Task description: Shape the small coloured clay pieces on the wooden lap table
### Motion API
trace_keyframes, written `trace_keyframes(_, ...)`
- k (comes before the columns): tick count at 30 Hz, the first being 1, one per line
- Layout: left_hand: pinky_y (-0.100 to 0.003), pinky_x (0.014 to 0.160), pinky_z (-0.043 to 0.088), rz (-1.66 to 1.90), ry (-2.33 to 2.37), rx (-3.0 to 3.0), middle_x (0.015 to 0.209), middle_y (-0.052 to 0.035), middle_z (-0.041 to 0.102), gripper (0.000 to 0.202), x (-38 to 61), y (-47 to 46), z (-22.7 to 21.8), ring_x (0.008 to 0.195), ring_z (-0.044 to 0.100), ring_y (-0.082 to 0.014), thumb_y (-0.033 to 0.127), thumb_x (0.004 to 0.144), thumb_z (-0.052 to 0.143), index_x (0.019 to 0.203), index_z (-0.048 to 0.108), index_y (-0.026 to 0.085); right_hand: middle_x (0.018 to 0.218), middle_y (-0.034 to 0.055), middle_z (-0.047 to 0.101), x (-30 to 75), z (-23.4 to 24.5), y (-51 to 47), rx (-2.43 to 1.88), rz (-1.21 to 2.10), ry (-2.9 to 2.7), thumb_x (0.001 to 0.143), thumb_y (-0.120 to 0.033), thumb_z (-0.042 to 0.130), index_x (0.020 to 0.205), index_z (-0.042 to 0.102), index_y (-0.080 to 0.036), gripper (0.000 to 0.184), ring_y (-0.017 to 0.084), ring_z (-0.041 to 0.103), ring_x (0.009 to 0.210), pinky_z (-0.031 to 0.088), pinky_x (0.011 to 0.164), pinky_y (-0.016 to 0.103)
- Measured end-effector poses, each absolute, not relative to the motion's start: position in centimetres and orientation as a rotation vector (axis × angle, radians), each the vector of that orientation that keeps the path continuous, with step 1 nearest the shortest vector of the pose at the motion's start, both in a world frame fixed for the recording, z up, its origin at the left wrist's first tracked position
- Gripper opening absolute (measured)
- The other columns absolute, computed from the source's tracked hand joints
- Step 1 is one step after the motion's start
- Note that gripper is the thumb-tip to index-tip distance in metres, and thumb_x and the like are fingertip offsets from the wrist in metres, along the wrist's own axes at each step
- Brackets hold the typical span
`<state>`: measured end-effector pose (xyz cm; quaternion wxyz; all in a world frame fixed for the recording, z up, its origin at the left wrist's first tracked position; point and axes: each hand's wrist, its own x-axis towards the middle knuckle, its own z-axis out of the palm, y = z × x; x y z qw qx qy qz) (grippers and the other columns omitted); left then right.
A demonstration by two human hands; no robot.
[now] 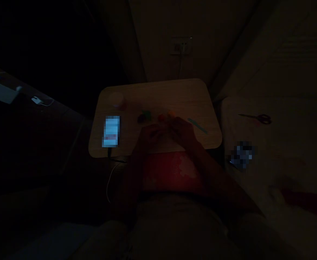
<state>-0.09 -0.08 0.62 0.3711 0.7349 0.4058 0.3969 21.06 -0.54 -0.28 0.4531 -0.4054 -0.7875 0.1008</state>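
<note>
- Your left hand (150, 135) and right hand (182, 131) are together above the near edge of the rounded wooden table (185, 97), fingertips meeting. It's too dark to tell whether they're pinching anything.
- Just past your fingertips sit small pieces in a loose row: a dark lump (141, 118), a green piece (146, 115), and two orange pieces (161, 117).
- A teal strip (197, 125) lies slanted just beside your right hand, near the table's right edge.
- Well to your left, a phone (111, 131) with a blurred screen lies at the table's near-left corner, its white cable (109, 180) dropping over the edge.
- A translucent cup (116, 100) stands at the far left.
- Right of the table, on a pale padded surface (269, 151), lie scissors (256, 118) and a pixelated object (241, 155).
- Red cloth (171, 171) covers your lap.
- A plugged wall socket (181, 46) sits beyond the table.
</note>
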Motion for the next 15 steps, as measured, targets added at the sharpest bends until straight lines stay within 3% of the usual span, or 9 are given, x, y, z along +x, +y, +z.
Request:
trace_keyframes(4, -0.028, 0.07, 0.049, 1.017, 1.104, 1.863, 0.078, -0.0033, 0.073, 0.037, -0.1, -0.2, 0.8, 0.074, 0.064, -0.0168, 0.047, 0.099, 0.068, 0.079, 0.077, 0.017, 0.11, 0.0116, 0.08, 21.8, -0.2, 0.9, -1.003, 0.237, -1.857, 0.104, -0.021, 0.05, 0.122, 0.08, -0.023, 0.035, 0.024, 0.074, 0.101, 0.062, 0.089, 0.038)
trace_keyframes(7, -0.028, 0.069, 0.048, 1.013, 1.116, 1.854, 0.079, -0.0033, 0.073, 0.034, -0.1, -0.2, 0.9, 0.074, 0.063, -0.0165, 0.044, 0.098, 0.068, 0.08, 0.078, 0.018, 0.107, 0.0101, 0.081, 22.0, -0.1, 1.1, -1.063, 0.273, -1.792, 0.105, -0.025, 0.05, 0.124, 0.079, -0.024, 0.034, 0.022, 0.074, 0.096, 0.061, 0.087, 0.038)
trace_keyframes(15, -0.029, 0.069, 0.047, 1.031, 1.148, 1.852, 0.079, -0.0038, 0.073, 0.03, -0.1, -0.2, 0.8, 0.074, 0.063, -0.0174, 0.04, 0.097, 0.067, 0.078, 0.077, 0.019, 0.096, 0.0092, 0.077, 22.3, -0.5, 1.3, -1.204, 0.343, -1.634, 0.106, -0.035, 0.052, 0.097, 0.077, -0.022, 0.029, 0.023, 0.069, 0.088, 0.056, 0.084, 0.039)
